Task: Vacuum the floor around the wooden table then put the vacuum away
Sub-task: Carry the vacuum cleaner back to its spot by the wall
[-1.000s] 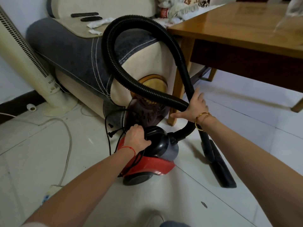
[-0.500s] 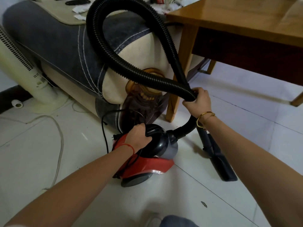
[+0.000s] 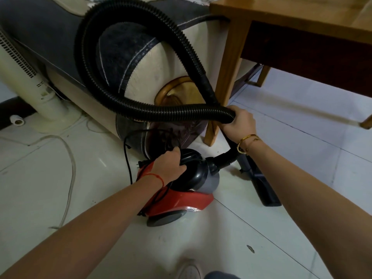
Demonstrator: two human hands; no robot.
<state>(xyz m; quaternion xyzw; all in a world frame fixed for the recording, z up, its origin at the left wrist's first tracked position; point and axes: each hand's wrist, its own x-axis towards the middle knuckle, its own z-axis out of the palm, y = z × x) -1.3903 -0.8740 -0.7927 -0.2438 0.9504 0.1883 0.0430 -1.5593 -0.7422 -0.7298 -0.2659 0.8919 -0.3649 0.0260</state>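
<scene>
My right hand was flat on the hose; now it grips it. My left hand still holds the vacuum handle, down on the floor by the worktop leg. I think I'm ready to carry it away.

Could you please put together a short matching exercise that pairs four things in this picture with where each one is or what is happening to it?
Things:
1. hose
2. vacuum body
3. floor nozzle
4. table leg

States:
A. stands upright beside the sofa
B. lies on the tiles, right of the red body
C. looped, held by the right hand
D. its black handle gripped by the left hand

Pairs: 1-C, 2-D, 3-B, 4-A
</scene>
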